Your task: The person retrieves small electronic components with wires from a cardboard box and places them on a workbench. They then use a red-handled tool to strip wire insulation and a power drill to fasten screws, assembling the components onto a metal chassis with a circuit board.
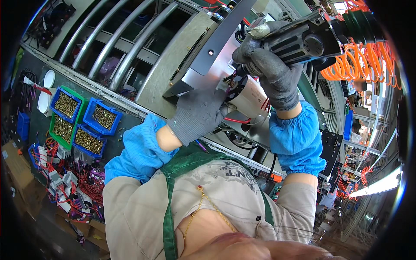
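Note:
My right hand (275, 65), in a grey glove, is wrapped round a black power screwdriver (301, 41), held above the work with its front end toward a white cylinder (249, 97). The cylinder has a dark end with wires on it, and red wires run beside it. My left hand (199, 113), also gloved in grey, lies against that dark end. Its fingers are closed there, and their tips are partly hidden. Both hands are at a grey sheet-metal housing (208, 60), which stands on the line in front of me.
On the left, blue bins (102, 116) and a green tray (63, 129) hold brass-coloured screws. Bundles of red wires with connectors (71, 184) lie below them. Metal rollers (125, 52) run at the upper left. Orange coiled hoses (368, 65) hang at the right.

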Available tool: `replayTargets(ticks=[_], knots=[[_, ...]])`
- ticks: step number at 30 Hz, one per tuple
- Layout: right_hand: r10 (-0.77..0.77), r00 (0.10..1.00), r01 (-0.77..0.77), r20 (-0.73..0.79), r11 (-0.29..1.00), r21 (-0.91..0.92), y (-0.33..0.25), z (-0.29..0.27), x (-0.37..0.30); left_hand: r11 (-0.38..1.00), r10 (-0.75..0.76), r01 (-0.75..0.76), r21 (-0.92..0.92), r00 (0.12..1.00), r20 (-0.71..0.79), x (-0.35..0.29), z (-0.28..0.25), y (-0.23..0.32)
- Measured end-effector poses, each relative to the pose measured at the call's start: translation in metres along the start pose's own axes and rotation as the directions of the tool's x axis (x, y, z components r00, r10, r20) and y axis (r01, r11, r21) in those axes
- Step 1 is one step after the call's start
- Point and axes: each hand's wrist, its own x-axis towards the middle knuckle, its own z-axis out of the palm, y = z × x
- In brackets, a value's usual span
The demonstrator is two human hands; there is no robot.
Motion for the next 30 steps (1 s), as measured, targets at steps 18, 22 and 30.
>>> replayTargets(ticks=[18,22,30], knots=[[0.02,1.0,-0.018,-0.013,0.993,0.113,-0.002,0.0,0.002,1.0,-0.003,0.003,0.018,0.999,0.034,0.0,0.0,-0.001],[-0.019,0.999,0.025,-0.035,0.984,0.175,0.002,0.001,0.003,1.0,0.001,-0.001,-0.009,1.0,0.01,0.0,0.003,-0.002],[-0.122,0.99,0.125,-0.069,0.992,0.026,0.004,0.002,0.003,0.543,-0.186,0.147,-0.827,0.981,0.053,-0.03,-0.018,-0.009]])
